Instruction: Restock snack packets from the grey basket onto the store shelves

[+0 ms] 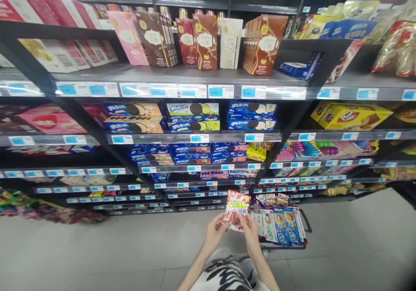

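Between my two hands is a small red and white candy bag (237,205) with yellow and blue lettering, held upright in front of my body. My left hand (217,227) grips its lower left edge. On the lower right side, my right hand (247,226) pinches the bag with the thumb across its front. Just right of my right hand stands a cart (285,246) with a dark frame, loaded with several snack packs. Blue cookie packs (286,227) lie in it, with a whitish-green pack (269,225) beside them.
Ahead rises a dark shelf unit (195,74) with blue price tags. Tall biscuit boxes (204,42) stand on an upper shelf, blue cookie boxes (193,117) below. Yellow boxes (352,117) are at right. Bagged goods (45,213) lie low at left. Grey floor tiles (130,247) surround me.
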`<state>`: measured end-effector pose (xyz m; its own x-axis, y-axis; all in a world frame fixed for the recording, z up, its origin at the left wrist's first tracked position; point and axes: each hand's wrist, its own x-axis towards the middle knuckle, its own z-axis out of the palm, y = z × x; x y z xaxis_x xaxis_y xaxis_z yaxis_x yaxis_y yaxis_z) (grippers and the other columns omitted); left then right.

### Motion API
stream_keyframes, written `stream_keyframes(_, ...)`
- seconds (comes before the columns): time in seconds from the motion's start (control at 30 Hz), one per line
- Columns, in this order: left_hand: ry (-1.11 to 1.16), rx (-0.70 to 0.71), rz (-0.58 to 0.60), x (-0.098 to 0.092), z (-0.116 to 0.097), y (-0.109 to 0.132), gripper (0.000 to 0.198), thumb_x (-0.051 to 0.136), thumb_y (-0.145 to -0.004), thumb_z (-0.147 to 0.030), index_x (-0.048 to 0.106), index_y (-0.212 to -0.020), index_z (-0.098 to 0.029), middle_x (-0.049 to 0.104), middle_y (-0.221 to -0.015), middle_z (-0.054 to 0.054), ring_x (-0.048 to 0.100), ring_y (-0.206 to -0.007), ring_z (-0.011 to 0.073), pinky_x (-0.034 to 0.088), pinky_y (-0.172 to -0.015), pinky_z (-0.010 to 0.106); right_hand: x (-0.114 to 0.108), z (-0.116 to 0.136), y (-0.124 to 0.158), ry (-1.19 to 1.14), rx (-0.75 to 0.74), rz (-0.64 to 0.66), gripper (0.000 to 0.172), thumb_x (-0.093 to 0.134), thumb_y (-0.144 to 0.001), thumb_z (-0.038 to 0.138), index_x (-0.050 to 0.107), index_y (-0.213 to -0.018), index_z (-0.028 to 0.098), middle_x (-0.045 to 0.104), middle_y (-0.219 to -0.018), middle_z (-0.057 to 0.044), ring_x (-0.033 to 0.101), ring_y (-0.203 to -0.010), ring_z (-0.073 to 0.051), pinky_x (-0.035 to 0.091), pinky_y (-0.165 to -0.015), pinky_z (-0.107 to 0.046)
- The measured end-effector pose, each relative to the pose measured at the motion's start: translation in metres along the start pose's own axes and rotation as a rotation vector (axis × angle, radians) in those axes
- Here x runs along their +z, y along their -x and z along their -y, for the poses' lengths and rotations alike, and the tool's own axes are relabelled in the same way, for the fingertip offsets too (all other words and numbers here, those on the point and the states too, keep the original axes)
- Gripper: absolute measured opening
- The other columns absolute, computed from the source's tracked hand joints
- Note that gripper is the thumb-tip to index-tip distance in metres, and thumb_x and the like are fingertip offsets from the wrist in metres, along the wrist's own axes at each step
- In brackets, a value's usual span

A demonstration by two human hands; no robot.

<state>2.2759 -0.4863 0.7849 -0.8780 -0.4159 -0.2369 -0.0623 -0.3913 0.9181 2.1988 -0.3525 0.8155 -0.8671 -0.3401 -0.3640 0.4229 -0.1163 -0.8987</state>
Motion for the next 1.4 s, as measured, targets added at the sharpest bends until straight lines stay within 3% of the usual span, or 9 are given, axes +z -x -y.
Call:
stream_keyframes(0.2, 0.02, -0.014, 0.052, 0.019, -0.005, -0.006, 0.076, 0.086, -0.066, -0.055, 0.066, -0.126, -0.013, 0.077, -0.098, 0.012, 0.07, -0.076, 0.0187, 0.059, -0.075, 0.033, -0.01, 0.012, 0.003, -0.007, -0.021, -0.091, 0.057, 0.08, -0.068, 0.064, 0.069, -0.104, 0.02, 0.076, -0.101, -0.011, 0.072, -0.083, -0.029, 0.054, -0.065, -0.033)
stream_keyframes(0.37, 0.019, -0.015, 0.063, 0.023, -0.002, 0.0, 0.073, 0.084, -0.068, -0.055, 0.066, -0.125, -0.013, 0.077, -0.094, 0.012, 0.07, -0.074, 0.0191, 0.059, -0.073, 0.033, -0.017, 0.015, 0.011, 0.016, -0.034, -0.111, 0.059, 0.08, -0.068, 0.063, 0.069, -0.105, 0.019, 0.077, -0.098, -0.01, 0.072, -0.083, -0.028, 0.053, -0.067, -0.032)
stream_keyframes(0.57, -0.01, -0.034, 0.084, 0.022, 0.002, 0.005, 0.073, 0.084, -0.068, -0.056, 0.066, -0.124, -0.012, 0.076, -0.089, 0.011, 0.069, -0.066, 0.018, 0.058, -0.071, 0.033, -0.023, 0.008, 0.018, 0.037, -0.021, -0.181, 0.058, 0.081, -0.067, 0.063, 0.07, -0.101, 0.018, 0.077, -0.097, -0.01, 0.071, -0.087, -0.028, 0.053, -0.066, -0.03)
stream_keyframes(0.9, -0.036, -0.041, 0.024, 0.019, -0.013, 0.016, 0.072, 0.086, -0.066, -0.051, 0.067, -0.123, -0.011, 0.072, -0.075, 0.004, 0.068, -0.062, 0.0167, 0.051, -0.067, 0.028, -0.011, 0.02, 0.027, 0.042, -0.073, -0.111, 0.056, 0.08, -0.071, 0.061, 0.071, -0.104, 0.017, 0.077, -0.101, -0.011, 0.072, -0.087, -0.028, 0.054, -0.064, -0.029)
stream_keyframes(1.17, -0.017, -0.063, 0.024, 0.009, -0.002, 0.02, 0.07, 0.085, -0.069, -0.048, 0.066, -0.126, -0.013, 0.072, -0.077, 0.004, 0.066, -0.062, 0.015, 0.05, -0.069, 0.027, -0.009, 0.012, 0.031, 0.028, -0.048, -0.102, 0.057, 0.079, -0.072, 0.062, 0.069, -0.106, 0.018, 0.077, -0.098, -0.009, 0.071, -0.081, -0.025, 0.054, -0.066, -0.03)
stream_keyframes(1.4, 0.019, -0.048, 0.061, 0.008, 0.0, 0.019, 0.064, 0.082, -0.075, -0.043, 0.063, -0.129, -0.013, 0.071, -0.079, 0.003, 0.065, -0.065, 0.0136, 0.049, -0.073, 0.027, -0.013, 0.007, 0.024, -0.053, -0.077, -0.166, 0.05, 0.073, -0.075, 0.066, 0.073, -0.088, 0.019, 0.075, -0.092, -0.007, 0.068, -0.086, -0.024, 0.053, -0.071, -0.03)
